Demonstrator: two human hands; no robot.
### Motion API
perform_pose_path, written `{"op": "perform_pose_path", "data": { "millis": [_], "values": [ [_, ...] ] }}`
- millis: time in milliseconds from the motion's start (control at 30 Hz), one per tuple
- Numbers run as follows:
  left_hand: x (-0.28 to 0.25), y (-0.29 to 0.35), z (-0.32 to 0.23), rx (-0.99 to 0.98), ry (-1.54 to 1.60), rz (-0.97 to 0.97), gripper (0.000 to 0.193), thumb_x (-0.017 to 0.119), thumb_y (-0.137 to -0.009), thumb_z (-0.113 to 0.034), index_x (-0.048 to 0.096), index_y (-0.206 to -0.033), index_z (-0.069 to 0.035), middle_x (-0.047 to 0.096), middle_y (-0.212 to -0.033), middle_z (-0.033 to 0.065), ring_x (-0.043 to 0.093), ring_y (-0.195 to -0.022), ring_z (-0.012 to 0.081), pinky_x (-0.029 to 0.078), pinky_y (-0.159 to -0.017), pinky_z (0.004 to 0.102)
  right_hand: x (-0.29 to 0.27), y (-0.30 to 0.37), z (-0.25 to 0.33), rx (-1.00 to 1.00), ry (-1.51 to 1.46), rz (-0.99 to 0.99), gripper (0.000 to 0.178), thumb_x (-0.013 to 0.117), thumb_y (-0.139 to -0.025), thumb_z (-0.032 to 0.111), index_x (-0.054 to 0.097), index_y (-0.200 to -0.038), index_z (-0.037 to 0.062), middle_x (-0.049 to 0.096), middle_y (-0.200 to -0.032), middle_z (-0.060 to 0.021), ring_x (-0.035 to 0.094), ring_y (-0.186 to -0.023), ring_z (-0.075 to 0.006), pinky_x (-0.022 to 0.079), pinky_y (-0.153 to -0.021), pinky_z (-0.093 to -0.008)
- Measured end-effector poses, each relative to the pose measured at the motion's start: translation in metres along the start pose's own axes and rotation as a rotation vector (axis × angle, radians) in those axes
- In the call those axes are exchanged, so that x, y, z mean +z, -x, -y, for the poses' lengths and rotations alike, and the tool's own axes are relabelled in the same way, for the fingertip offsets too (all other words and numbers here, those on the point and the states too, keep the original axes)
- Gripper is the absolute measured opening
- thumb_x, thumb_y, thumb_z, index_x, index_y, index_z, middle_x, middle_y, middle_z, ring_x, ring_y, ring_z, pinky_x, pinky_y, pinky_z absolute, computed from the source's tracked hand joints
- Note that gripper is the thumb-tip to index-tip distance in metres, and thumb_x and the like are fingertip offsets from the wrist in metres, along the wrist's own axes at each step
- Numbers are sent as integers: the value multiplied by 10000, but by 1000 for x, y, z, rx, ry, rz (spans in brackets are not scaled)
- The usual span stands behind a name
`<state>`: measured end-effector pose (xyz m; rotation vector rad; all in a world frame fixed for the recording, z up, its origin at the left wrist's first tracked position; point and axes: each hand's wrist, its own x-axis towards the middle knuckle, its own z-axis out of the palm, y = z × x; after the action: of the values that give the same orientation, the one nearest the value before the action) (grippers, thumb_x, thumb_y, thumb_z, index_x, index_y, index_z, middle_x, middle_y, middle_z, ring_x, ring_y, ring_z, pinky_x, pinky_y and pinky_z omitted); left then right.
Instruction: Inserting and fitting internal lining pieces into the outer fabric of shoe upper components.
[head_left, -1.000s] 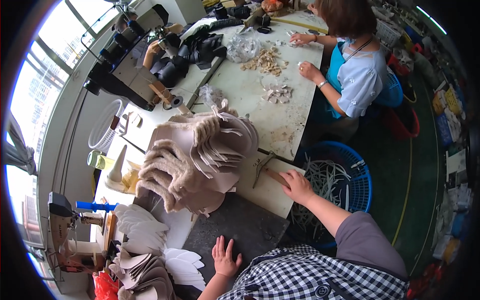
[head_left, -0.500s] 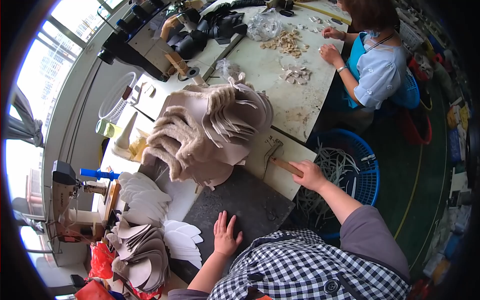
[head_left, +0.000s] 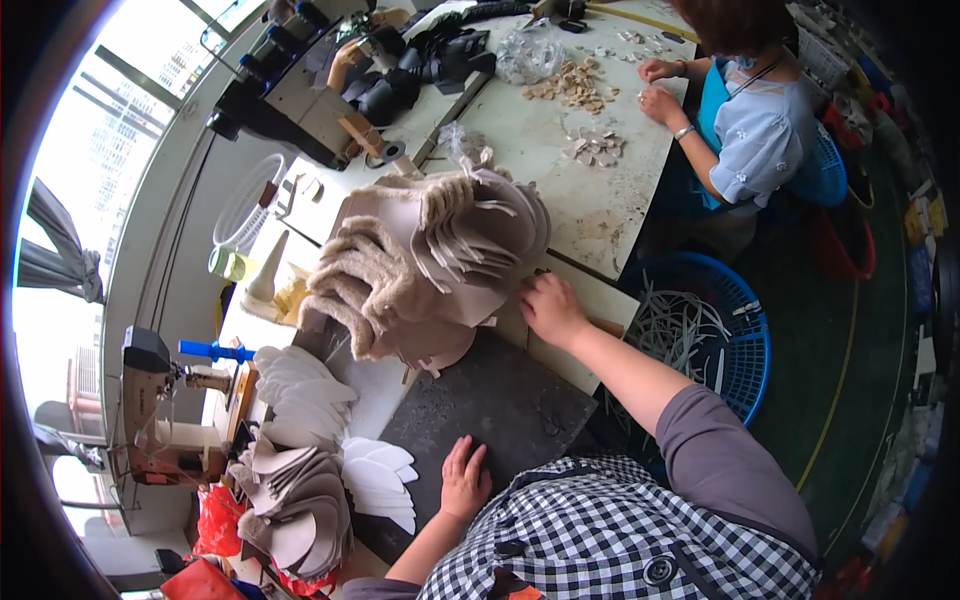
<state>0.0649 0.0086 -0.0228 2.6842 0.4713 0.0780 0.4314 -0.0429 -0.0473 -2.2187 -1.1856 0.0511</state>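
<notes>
Right hand: lying over the pale tabletop, fingers bending downward just beside the stack of fleece-backed pieces; whether they are grasping or touching anything cannot be told. Left hand: resting palm down, fingers released and extending over the black board, holding nothing visible. Stack: sitting between the tabletop and the board's far edge, its layers fanning and leaning unevenly. As a judgement on handling, the step seems to be calling for a light right hand, fingers clearing the loose edges so that the layers are not sliding, and a left palm bearing evenly on the board, its middle staying free. Left of the board: white petal-shaped pieces overlapping, grey pieces piling beside them. Right: a blue basket holding pale strips. Farther out: a co-worker sitting near small beige pieces.
</notes>
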Motion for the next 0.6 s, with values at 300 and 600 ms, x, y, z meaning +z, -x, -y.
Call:
{"op": "perform_pose_path", "data": {
  "millis": [300, 600],
  "values": [
    [-3, 59, 8, -132, 78, -62, 472, 624, -739, -60, 605, -1204, -142, 484, -1355, 122, 477, -1252, 303, 398, -1018, 423, 55, -21, 7, -12, 350, 28, 334, 601, -823, 274, 687, -1113, 134, 553, -1309, -62, 442, -1267, -256, 196, -1115, -582],
    [37, 80, 22, -221, 197, -158, 506, 646, -808, -142, 541, -1301, -185, 424, -1418, 131, 405, -1277, 351, 353, -1062, 445, 57, -17, 10, -90, 443, -76, 240, 586, -810, 254, 721, -975, 145, 666, -1027, -66, 561, -1116, -251, 226, -1113, -594]
  ]
}}
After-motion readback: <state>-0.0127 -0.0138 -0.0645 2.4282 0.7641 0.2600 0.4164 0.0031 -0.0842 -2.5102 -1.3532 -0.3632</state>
